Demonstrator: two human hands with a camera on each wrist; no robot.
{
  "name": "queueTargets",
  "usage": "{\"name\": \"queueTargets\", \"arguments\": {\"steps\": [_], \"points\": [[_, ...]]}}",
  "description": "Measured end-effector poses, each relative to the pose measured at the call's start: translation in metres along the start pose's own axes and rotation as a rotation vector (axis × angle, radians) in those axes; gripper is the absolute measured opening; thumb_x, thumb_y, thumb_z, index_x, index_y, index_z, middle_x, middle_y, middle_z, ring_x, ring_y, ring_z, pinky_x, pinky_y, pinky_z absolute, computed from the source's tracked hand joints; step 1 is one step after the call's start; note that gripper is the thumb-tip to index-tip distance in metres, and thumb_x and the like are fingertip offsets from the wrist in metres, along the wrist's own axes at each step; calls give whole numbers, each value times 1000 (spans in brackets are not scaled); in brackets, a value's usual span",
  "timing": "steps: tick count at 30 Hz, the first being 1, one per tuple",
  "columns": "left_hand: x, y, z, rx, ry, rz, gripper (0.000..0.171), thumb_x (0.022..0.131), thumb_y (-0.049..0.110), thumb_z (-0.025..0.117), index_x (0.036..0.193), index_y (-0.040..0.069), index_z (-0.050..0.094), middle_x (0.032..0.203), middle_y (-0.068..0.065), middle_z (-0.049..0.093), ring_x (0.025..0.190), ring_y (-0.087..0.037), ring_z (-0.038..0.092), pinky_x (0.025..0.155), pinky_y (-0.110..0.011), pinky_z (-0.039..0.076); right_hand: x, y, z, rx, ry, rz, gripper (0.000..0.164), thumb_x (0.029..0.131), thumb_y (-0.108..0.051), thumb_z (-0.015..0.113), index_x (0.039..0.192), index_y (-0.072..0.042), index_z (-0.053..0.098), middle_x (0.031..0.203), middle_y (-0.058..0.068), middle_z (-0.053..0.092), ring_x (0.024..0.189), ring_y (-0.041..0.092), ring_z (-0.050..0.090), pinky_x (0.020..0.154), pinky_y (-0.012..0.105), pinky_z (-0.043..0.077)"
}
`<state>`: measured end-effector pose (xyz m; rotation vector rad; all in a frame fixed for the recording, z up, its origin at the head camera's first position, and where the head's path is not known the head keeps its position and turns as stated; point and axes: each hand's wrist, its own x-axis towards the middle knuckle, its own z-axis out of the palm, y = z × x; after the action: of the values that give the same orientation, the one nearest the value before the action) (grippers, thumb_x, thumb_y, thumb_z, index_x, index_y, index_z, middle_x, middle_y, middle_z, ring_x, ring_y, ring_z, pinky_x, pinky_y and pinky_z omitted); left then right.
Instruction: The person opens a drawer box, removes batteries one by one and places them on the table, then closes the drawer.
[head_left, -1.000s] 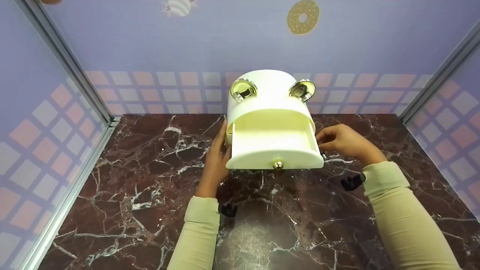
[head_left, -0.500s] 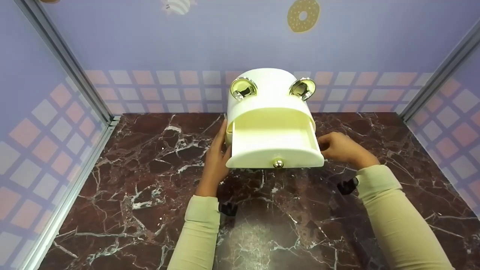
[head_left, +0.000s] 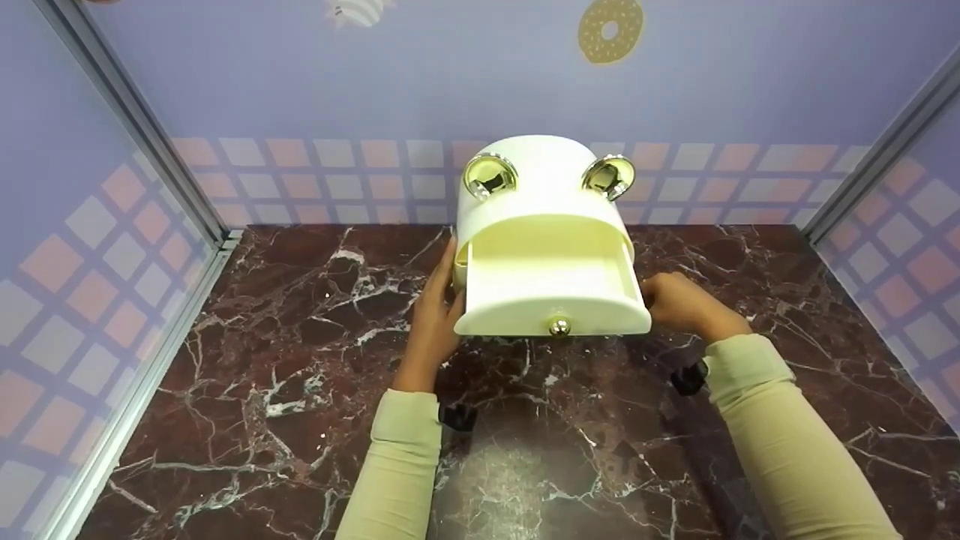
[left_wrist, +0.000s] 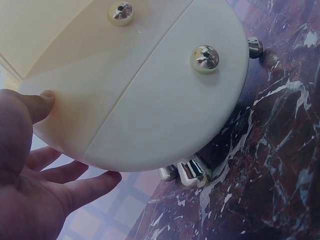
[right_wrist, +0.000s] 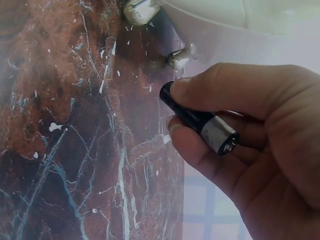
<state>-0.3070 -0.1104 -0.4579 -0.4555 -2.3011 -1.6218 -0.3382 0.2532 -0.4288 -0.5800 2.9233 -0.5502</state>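
Observation:
A cream-white storage box [head_left: 544, 180] stands on the marble table, its upper drawer [head_left: 551, 277] pulled out with nothing visible inside. My left hand [head_left: 433, 315] holds the box's left side. In the left wrist view its thumb touches the front near the edge, and the other fingers lie along the rounded side. Between thumb and fingers my right hand [head_left: 679, 304] pinches a small black cylinder [right_wrist: 187, 114] with a silver end bearing small pins, like a plug connector. It is beside the drawer's right side, and the head view hides the cylinder.
Two round gold pieces stick up from the box top, the left one [head_left: 489, 177] and right one [head_left: 608, 178]. Shiny metal feet [left_wrist: 194, 172] raise it off the table [head_left: 300, 360]. Behind stands a lilac wall [head_left: 420, 82]; metal-edged panels flank both sides.
My right hand has moved slightly towards me and down along the drawer's right side, its fingers now mostly behind the drawer. My left hand and the box have stayed put.

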Motion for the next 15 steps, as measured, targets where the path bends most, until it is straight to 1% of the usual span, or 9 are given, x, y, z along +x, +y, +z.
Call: {"name": "queueTargets", "arguments": {"steps": [3, 6, 9, 12, 15], "points": [[1, 0, 0, 7, 8, 3, 65, 100, 9, 50, 155, 27, 22, 160, -2, 26, 145, -23, 30, 118, -42, 33, 0, 1, 3, -21, 8, -17, 15, 75, -16, 72, 62, -13, 65, 53, -7, 52, 48, 11, 41, 47, 27, 39], [1, 0, 1, 21, 18, 6, 66, 99, 7, 51, 155, 30, 23, 160, -3, 27, 145, -22, 31, 118, -41, 32, 0, 1, 5, -37, 14, -29, 18, 74, -15, 71, 59, -13, 63, 52, -8, 49, 48, 11, 40, 46, 27, 38], [1, 0, 1, 25, 21, 10, 68, 99, 6, 51, 154, 34, 23, 160, -4, 28, 145, -22, 31, 118, -40, 32, 0, 0, 8, -50, 15, -22, 17, 74, -15, 70, 59, -12, 62, 53, -6, 50, 49, 13, 41, 46, 28, 38], [1, -1, 0, 19, 18, 8, 69, 99, 6, 50, 154, 36, 22, 160, -4, 27, 145, -22, 30, 118, -41, 33, 0, -1, 10, -53, 3, -15, 16, 77, -14, 68, 62, -12, 63, 56, -3, 54, 51, 14, 44, 49, 31, 40], [0, 0, 0, 17, 11, -4, 68, 99, 7, 50, 154, 36, 22, 160, -2, 27, 145, -22, 30, 117, -41, 33, 0, -3, 13, -59, -7, -13, 15, 80, -12, 64, 65, -12, 63, 61, -1, 59, 56, 16, 48, 53, 34, 44]]}}
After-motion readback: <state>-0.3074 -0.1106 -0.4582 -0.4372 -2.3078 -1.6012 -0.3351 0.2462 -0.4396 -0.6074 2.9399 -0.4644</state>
